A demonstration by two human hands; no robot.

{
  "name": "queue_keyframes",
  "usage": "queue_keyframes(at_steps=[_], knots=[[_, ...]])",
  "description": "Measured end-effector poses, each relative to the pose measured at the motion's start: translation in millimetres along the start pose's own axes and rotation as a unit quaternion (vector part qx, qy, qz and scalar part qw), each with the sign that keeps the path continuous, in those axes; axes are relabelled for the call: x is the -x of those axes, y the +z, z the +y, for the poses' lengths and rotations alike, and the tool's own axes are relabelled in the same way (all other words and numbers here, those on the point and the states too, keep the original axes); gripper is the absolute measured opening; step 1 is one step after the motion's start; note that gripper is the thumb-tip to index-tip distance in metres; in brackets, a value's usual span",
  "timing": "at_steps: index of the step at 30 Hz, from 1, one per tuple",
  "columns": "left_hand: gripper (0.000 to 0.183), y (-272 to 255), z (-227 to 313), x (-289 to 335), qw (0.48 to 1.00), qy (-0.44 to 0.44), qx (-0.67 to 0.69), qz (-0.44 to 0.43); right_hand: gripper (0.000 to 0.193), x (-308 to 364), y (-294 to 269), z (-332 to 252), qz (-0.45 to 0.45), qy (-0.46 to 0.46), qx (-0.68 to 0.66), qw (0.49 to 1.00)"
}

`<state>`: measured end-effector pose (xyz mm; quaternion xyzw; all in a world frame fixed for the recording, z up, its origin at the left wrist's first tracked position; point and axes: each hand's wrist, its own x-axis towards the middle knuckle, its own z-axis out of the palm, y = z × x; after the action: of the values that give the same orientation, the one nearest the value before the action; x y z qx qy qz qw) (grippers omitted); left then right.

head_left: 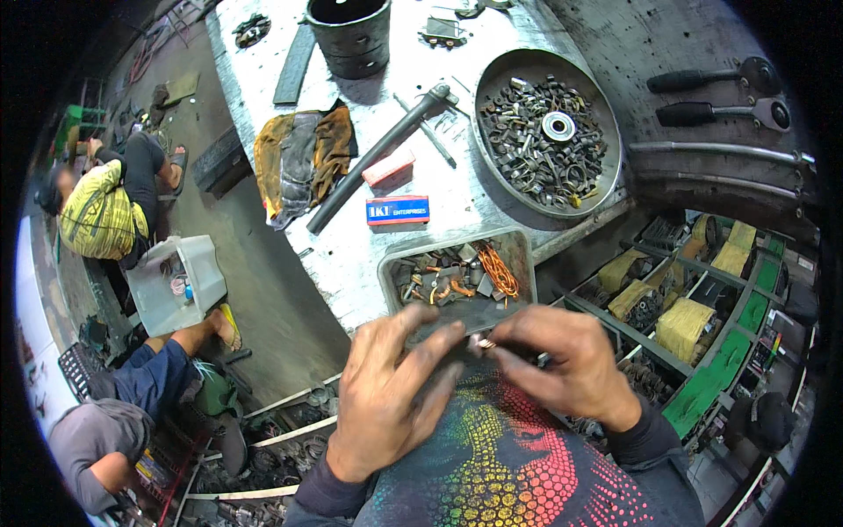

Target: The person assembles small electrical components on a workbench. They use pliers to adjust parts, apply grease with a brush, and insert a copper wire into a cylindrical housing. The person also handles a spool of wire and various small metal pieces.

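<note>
Over my lap, just in front of a clear plastic tub (530, 263), both hands are close together. My right hand (575, 362) pinches a small shiny metal piece (479, 343) between thumb and fingertips; its exact kind is too small to make out. My left hand (382, 400) is to the left of that piece, fingers bent but apart, with nothing seen in them. Inside the tub lie a bundle of copper wire (498, 270) and several small dark metal and brown pieces (432, 279).
Beyond stand a round metal pan (480, 149) of small metal parts, a blue box (398, 211), a T-handled bar (378, 162), a rag (303, 158) and a black bucket (349, 44). Ratchets (716, 114) lie at right, above divided parts bins (685, 329). Two people (101, 211) sit at left.
</note>
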<state>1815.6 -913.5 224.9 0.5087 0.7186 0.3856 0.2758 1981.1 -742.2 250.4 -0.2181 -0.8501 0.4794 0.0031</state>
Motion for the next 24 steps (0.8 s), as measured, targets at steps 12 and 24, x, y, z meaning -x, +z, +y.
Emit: queue_keyframes(at_steps=[12, 24], knots=[[0.032, 4.1, -6.2, 24.1, 0.987, -0.093, 0.122, -0.058, 0.031, -5.6, 1.2, 18.8, -0.192, -0.093, 0.044, 0.976], [0.027, 9.0, -8.4, 23.6, 0.989, -0.136, 0.058, 0.012, 0.013, -62.5, 41.5, 44.4, -0.183, -0.100, 0.178, 0.962]])
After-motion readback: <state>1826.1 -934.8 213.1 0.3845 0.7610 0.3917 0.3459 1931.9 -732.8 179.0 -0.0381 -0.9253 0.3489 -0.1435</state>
